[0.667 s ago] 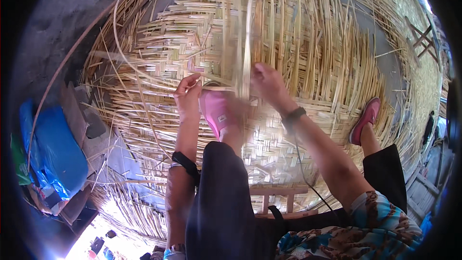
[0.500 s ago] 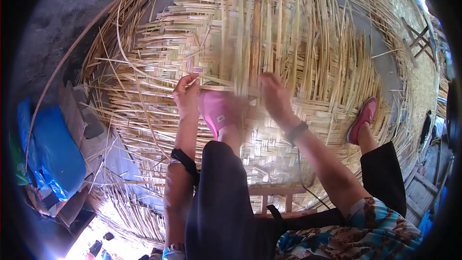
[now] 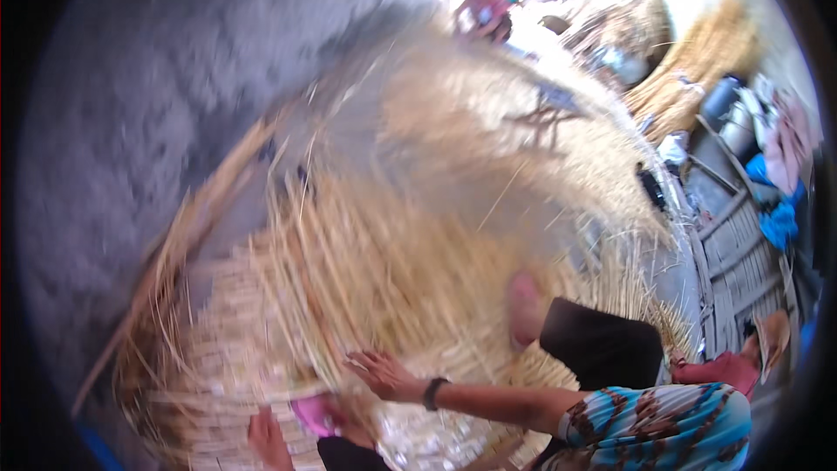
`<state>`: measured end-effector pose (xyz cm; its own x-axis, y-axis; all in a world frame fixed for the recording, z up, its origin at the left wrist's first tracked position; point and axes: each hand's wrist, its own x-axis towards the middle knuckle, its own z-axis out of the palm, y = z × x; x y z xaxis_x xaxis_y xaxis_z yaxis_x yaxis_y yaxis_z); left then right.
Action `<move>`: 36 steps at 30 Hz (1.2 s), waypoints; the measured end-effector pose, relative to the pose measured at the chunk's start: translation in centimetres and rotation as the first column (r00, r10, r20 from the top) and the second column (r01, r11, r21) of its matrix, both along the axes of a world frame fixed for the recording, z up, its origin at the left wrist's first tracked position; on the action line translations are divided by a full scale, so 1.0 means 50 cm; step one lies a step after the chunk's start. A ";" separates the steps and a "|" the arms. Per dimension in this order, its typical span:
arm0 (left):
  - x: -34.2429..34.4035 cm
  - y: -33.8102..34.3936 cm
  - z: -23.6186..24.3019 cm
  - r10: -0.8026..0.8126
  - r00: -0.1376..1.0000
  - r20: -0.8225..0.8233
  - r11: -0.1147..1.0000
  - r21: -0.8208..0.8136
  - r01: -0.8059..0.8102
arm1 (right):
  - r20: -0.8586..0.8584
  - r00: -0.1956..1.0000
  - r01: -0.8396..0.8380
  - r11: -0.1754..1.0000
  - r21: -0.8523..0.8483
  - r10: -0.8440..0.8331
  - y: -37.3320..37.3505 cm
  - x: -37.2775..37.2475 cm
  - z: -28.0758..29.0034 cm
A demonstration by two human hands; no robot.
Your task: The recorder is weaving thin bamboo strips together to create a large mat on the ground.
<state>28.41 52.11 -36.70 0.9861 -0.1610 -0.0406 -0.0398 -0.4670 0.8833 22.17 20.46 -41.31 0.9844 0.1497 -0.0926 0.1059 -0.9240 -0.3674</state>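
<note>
A large half-woven mat of pale split-cane strips (image 3: 235, 323) lies under me, with long loose strips running away from its woven part. My right hand (image 3: 385, 375) is over the strips, its fingers stretched out and apart, with nothing seen held in it. At the lower edge, my left hand (image 3: 268, 441) is low over the mat's left part, beside my pink shoe (image 3: 316, 415). Its fingers are blurred, so I cannot make out their grip. My other pink shoe (image 3: 525, 310) rests on the mat further right.
A grey wall (image 3: 200, 61) rises at the left. Beyond the mat stand a small folding stool (image 3: 542, 122) and a finished-looking mat. A bundle of cane (image 3: 697, 61) leans at the far right. One person (image 3: 484, 13) crouches far off; another person's sleeve (image 3: 724, 373) shows at right, near a wooden frame (image 3: 741, 253).
The view has swung up and to the right, showing the wall, far floor and other people. Both hands now appear lower in the picture; the left hand no longer visibly pinches a strip.
</note>
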 end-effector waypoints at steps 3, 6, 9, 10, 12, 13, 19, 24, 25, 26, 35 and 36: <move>-0.098 0.031 0.174 0.081 0.997 0.007 0.995 -0.053 -0.080 | 0.069 0.934 0.312 0.897 0.314 -0.349 -0.092 0.041 0.188; -0.178 0.065 0.332 0.005 0.971 0.238 0.972 0.227 -0.060 | 0.637 0.662 0.274 0.918 0.285 -0.395 -0.205 0.025 0.414; -0.261 0.080 0.460 0.116 0.986 0.122 0.986 0.104 -0.129 | 0.543 0.493 0.270 0.713 0.647 -0.680 -0.287 0.032 0.635; -0.290 0.084 0.492 0.077 0.980 0.182 0.972 0.204 -0.114 | 0.504 0.431 0.297 0.645 0.704 -0.748 -0.318 0.026 0.698; -0.363 0.105 0.531 0.174 0.985 -0.010 0.962 0.216 -0.168 | 0.812 0.432 -0.211 0.832 0.513 -0.392 -0.357 -0.009 0.789; -0.406 0.117 0.543 0.081 0.986 0.147 0.923 0.361 -0.130 | 0.672 0.537 -0.165 0.718 0.676 -0.510 -0.348 -0.017 0.804; -0.601 0.204 0.591 0.106 0.968 0.226 0.744 0.629 -0.228 | 0.123 0.964 0.064 0.657 0.751 -0.236 -0.166 -0.019 0.680; -0.811 0.266 0.685 0.258 0.921 0.293 0.686 0.615 -0.388 | 0.074 0.997 -0.056 0.669 0.741 0.000 -0.045 -0.062 0.689; -0.846 0.268 0.696 0.286 0.906 0.312 0.675 0.605 -0.422 | 0.075 0.997 -0.079 0.667 0.741 0.035 -0.024 -0.066 0.704; -0.875 0.270 0.703 0.308 0.892 0.330 0.665 0.596 -0.450 | 0.077 0.995 -0.102 0.663 0.742 0.067 -0.007 -0.069 0.718; -0.975 0.273 0.660 0.386 0.849 0.360 0.654 0.543 -0.527 | 0.165 0.977 -0.212 0.638 0.741 0.133 -0.023 -0.055 0.844; -0.975 0.269 0.657 0.375 0.853 0.362 0.666 0.535 -0.520 | 0.178 0.977 -0.211 0.637 0.741 0.117 -0.039 -0.051 0.865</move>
